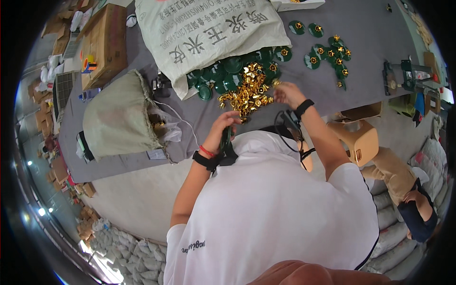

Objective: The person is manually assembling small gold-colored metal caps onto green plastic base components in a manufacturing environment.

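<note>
My left hand [221, 129] is closed on a dark green disc [225, 138], seen nearly edge-on close to my body. At the right edge of a heap of small shiny gold pieces [251, 90], the fingers of my right hand [288, 94] pinch a small gold piece [276, 82]. More glossy green discs [232, 65] spill from the mouth of a white woven sack [213, 33] just beyond the heap. To the right lie several green discs with gold pieces at their centres [315, 30], some overlapping in a cluster.
A greenish cloth sack [118, 116] lies open on the left of the grey-covered table [370, 52], with a cardboard box [105, 45] behind it. At the right edge stands a dark metal device [406, 73]. A tan plastic stool [363, 142] and another person [401, 190] are to my right.
</note>
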Available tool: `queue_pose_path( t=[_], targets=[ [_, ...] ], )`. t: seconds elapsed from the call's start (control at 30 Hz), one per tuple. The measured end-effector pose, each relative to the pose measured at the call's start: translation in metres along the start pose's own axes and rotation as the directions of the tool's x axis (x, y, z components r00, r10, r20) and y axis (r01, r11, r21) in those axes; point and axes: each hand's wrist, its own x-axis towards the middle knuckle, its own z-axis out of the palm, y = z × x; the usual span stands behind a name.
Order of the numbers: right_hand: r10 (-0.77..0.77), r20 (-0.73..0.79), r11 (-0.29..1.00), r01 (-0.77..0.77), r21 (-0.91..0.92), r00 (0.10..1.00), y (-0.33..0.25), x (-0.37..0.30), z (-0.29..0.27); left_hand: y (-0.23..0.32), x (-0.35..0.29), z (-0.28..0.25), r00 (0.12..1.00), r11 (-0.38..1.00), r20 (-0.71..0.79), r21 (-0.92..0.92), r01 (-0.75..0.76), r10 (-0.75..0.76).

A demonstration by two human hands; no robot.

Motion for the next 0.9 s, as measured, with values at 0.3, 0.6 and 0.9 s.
queue_pose_path(
  t=[0.3,0.6,0.9],
  targets=[
    [-0.398,-0.201,0.313,-0.074,-0.947,0.895,0.082,0.052,0.014,0.003,-0.01,-0.025,0.996,0.858,-0.073,-0.506,-0.082,0.052],
    [-0.508,-0.144,0.689,0.3,-0.66,0.849,0.034,-0.002,0.064,0.011,-0.02,-0.04,0.995,0.793,0.018,-0.606,-0.067,0.098],
    [-0.666,0.382,0.464,0.757,-0.46,0.64,-0.023,-0.12,0.183,0.023,-0.021,-0.015,0.994,0.933,0.105,-0.361,-0.003,0.044]
  ],
)
